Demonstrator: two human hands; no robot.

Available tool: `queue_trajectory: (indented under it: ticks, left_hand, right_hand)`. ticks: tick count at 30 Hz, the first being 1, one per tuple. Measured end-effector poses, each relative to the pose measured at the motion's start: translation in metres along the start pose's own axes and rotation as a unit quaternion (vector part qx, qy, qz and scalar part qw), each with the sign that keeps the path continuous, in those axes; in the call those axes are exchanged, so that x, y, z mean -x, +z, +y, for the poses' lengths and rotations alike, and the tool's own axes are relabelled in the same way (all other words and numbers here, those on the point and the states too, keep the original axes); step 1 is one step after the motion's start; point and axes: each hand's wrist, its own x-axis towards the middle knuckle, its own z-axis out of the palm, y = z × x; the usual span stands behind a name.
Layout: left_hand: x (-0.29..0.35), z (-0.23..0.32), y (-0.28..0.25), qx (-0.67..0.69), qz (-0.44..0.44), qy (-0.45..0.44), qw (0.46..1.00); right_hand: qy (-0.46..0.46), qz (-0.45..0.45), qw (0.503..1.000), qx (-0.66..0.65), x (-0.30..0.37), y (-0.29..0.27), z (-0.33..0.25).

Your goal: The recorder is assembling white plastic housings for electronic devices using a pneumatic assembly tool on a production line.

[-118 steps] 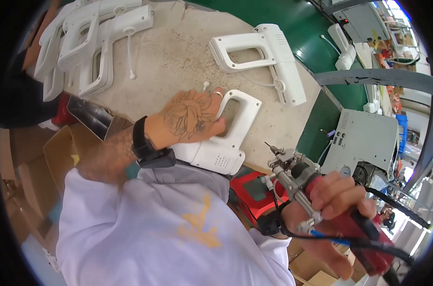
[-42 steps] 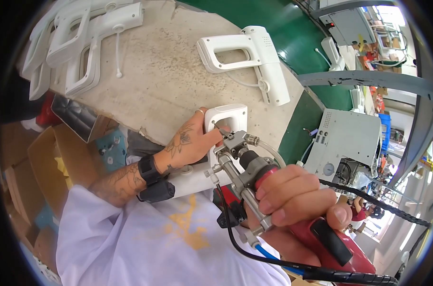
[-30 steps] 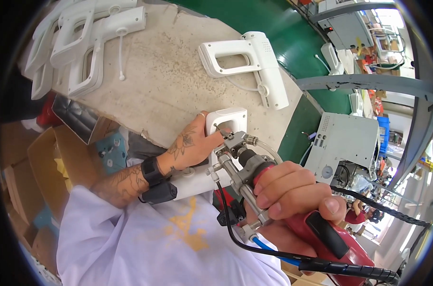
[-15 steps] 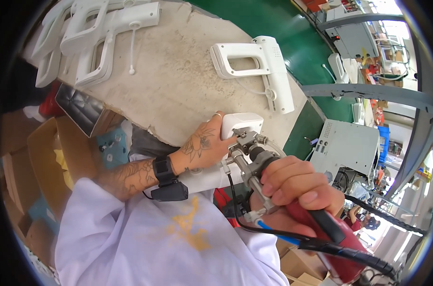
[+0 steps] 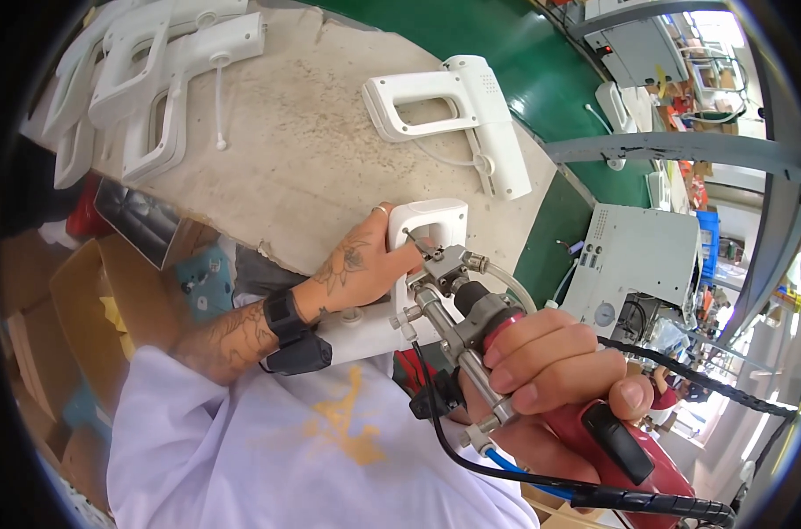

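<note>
My left hand [image 5: 370, 256] is closed around the handle of a white plastic housing [image 5: 429, 210], shaped like a handheld device with a loop grip. Its long body [image 5: 358, 342] lies against my shirt, below the hand. My right hand [image 5: 555, 375] grips a red powered screwdriver [image 5: 585, 432] with a metal feed head, a clear hose and black and blue lines. The metal head [image 5: 443, 263] is over the handle beside my left fingers, its thin tip near the handle's edge. Whether the tip touches the plastic I cannot tell.
Another white housing [image 5: 497, 132] lies at the table's right side. Several more are piled at the far left of the worn table [image 5: 304, 115]. A cardboard box [image 5: 96, 295] stands low on the left. Grey metal frame bars [image 5: 674, 147] and a pale machine cabinet [image 5: 616, 273] are at right.
The screwdriver and the housing have shifted slightly left in view. My right fingers have changed position on the grip, and more of its black lever shows. Both holds are kept.
</note>
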Motion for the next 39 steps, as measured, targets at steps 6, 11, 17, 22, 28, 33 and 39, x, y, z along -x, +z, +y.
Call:
queue_trajectory:
  ticks: [6,11,17,22,28,33,39]
  left_hand:
    - [-0.001,-0.004,-0.001,-0.108,0.017,0.067,0.992]
    - [-0.009,-0.022,0.002,-0.109,0.018,0.082,0.99]
    - [-0.01,-0.011,0.005,-0.131,0.004,0.035,0.991]
    - [-0.012,-0.027,0.008,-0.085,0.018,0.086,0.993]
    - [-0.006,-0.012,0.005,-0.035,0.001,0.034,0.999]
    - [-0.008,-0.018,0.005,0.053,-0.023,0.023,0.998]
    - [-0.01,-0.021,0.006,-0.064,0.005,0.06,0.996]
  right_hand:
    - [0.034,-0.073,0.996,0.022,-0.002,-0.012,-0.001]
    - [0.027,-0.031,0.998,0.037,0.008,-0.002,0.006]
    - [0.016,0.047,0.999,0.0,0.013,0.004,0.016]
    - [-0.041,0.071,0.996,-0.032,0.019,-0.003,0.016]
    - [-0.008,0.03,0.999,0.024,0.006,0.001,-0.004]
    - [0.001,0.01,1.0,0.03,0.003,-0.001,-0.006]
    - [0.021,-0.033,0.999,0.037,0.003,-0.009,-0.002]
